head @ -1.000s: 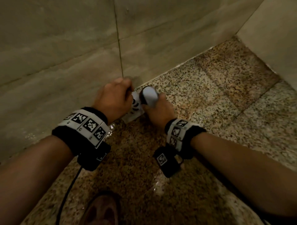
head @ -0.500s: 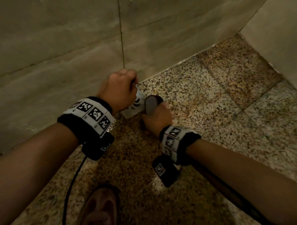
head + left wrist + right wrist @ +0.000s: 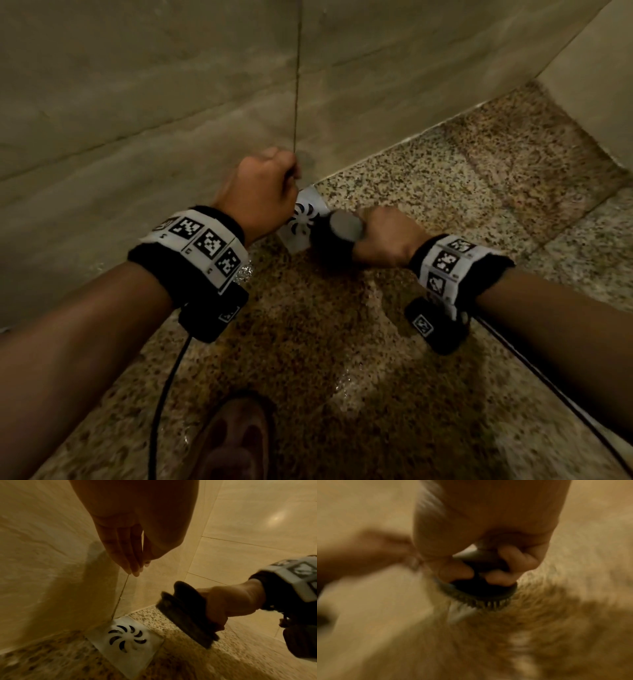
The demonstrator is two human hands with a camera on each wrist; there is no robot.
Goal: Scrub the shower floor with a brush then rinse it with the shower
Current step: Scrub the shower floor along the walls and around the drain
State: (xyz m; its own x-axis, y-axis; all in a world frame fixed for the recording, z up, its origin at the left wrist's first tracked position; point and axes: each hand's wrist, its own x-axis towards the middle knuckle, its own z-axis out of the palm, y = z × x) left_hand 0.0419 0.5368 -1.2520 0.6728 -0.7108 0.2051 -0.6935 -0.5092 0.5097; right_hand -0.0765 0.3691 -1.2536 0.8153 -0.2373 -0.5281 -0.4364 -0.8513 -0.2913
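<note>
Since the frame a second ago, right hand (image 3: 387,236) and brush (image 3: 337,236) shifted rightward off the drain cover (image 3: 303,219), so more of the cover's slotted face shows; left hand (image 3: 260,195) sits a little higher against the wall (image 3: 137,102).

Right hand: fingers (image 3: 513,559) curled round the brush's knob handle, thumb on the near side. Left wrist view shows the brush tilted, with its bristle face down on the speckled shower floor (image 3: 462,178), just right of the drain cover. Bristles visible at the brush's lower rim in the right wrist view; that view is blurred.

Left hand: holds nothing. Fingers (image 3: 126,555) hang straight and together, pointing down, close to the wall near the vertical grout line (image 3: 297,85). Contact with the wall cannot be told.

Drain cover: white, square, with curved slots, set in the floor at the foot of the wall.

Floor: wet sheen on the dark patch (image 3: 342,325) below both wrists. Both wrists carry black bands with printed markers. Black cable (image 3: 161,404) trails from the left wrist unit. Shoe toe (image 3: 236,442) at the bottom edge of the head view.
</note>
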